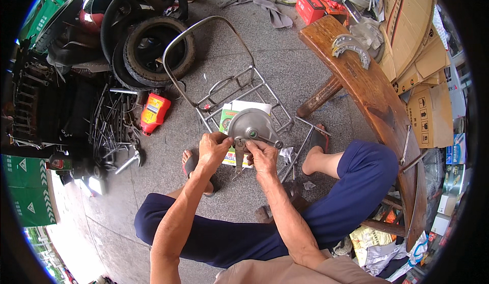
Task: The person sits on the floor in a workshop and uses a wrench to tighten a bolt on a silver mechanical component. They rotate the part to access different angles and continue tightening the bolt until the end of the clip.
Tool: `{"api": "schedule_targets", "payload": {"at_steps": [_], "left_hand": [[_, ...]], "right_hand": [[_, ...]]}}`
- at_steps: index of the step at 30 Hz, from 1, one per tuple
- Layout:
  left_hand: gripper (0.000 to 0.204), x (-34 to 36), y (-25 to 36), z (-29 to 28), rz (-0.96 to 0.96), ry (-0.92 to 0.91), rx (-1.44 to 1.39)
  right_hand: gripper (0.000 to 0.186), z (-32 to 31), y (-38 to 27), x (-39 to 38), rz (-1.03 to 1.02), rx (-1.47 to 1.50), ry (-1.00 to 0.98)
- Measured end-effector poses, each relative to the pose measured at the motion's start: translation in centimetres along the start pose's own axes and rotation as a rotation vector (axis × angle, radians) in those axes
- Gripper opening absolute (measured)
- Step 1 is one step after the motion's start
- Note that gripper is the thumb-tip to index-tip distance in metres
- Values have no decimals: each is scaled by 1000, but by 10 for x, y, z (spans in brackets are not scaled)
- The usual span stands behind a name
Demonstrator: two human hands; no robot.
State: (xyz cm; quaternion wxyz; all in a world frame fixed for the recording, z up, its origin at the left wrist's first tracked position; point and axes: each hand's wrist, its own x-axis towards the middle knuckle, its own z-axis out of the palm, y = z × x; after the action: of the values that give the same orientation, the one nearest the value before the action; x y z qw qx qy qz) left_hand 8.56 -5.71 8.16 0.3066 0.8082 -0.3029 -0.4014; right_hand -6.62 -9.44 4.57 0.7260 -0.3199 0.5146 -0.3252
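Note:
In front of me, above the floor, is a round grey metal brake drum plate. A short lever arm runs along its lower right edge. My left hand pinches the plate's lower left edge between thumb and fingers. At the lower edge my right hand is closed, its fingers bent round the plate and partly hidden. A flat metal strip hangs down between the two hands; how it joins the plate I cannot tell. Behind the plate lies a white, green and yellow printed box.
A tubular metal rack stands just beyond my hands. The wooden bench on the right bears curved brake shoes. Tyres, a red bottle, a hammer and loose tools lie at left. Cardboard leans far right.

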Motion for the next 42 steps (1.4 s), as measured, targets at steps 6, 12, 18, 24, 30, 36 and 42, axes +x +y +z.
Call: {"api": "schedule_targets", "payload": {"at_steps": [6, 12, 18, 24, 30, 36, 42], "left_hand": [[29, 1, -6, 5, 96, -6, -195], [26, 3, -1, 3, -110, -17, -109], [28, -5, 5, 3, 58, -8, -289], [27, 0, 5, 1, -109, -39, -137], [29, -1, -2, 7, 90, -24, -326], [24, 4, -1, 1, -156, -72, -136], [30, 1, -5, 7, 89, -50, -304]], "right_hand": [[15, -2, 3, 2, 2, -1, 6], [14, -1, 1, 1, 11, 3, 10], [14, 0, -1, 1, 16, 0, 8], [14, 0, -2, 1, 24, -2, 17], [15, -1, -1, 1, 36, 1, 13], [14, -1, 0, 1, 25, 20, 7], [14, 0, -2, -1, 31, 22, 3]]}}
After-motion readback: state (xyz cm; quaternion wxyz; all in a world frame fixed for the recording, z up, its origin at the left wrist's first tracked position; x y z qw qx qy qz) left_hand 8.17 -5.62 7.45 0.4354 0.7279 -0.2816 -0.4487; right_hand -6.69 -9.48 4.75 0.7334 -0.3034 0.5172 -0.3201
